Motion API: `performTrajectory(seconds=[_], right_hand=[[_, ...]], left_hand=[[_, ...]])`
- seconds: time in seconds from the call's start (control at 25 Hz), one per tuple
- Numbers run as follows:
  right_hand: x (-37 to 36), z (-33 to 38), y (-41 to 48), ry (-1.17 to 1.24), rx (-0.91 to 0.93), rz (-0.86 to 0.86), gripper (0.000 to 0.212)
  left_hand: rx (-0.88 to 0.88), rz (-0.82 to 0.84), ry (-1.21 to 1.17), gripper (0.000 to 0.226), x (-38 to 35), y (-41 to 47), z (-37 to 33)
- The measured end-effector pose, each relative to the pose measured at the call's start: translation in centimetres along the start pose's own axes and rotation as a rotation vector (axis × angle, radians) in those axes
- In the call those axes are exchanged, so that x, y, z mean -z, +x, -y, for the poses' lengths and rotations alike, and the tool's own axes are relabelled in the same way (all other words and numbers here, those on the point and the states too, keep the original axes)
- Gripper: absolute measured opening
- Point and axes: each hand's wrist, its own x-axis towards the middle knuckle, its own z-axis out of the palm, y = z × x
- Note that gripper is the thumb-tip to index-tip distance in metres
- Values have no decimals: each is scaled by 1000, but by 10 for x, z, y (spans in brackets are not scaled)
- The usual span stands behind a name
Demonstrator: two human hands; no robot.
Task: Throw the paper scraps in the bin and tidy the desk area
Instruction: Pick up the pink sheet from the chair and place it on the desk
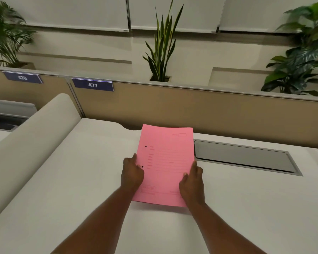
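Upper left of the frame: a palm-like plant stood behind the tan partition, which bore two dark blue number plates reading "476" and "477". Left of centre: a curved white divider bordered the white desk. Centre: the left hand grasped the left edge of a pink folder, thumb on top beside two punched holes; the right hand grasped the right edge, thumb likewise on the cover. The folder lay low over the middle of the desk, its near edge casting a thin shadow; whether it touched the surface could not be told. Its long axis ran from the bottom of the frame toward the partition, short top edge pointing away from the person and leaning slightly right. Printed form lines and a small box near the top right corner were too faint to read. Upper centre: a snake plant rose behind the partition. Right: a grey recessed flap sat in the desk beside the folder; a broad-leafed plant filled the upper right.
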Motion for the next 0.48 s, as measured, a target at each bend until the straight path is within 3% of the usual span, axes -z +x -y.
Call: performTrajectory(seconds=[0.48], right_hand=[[-54, -17, 81, -290, -57, -38, 57]], left_hand=[[-38, 56, 217, 54, -57, 89, 14]])
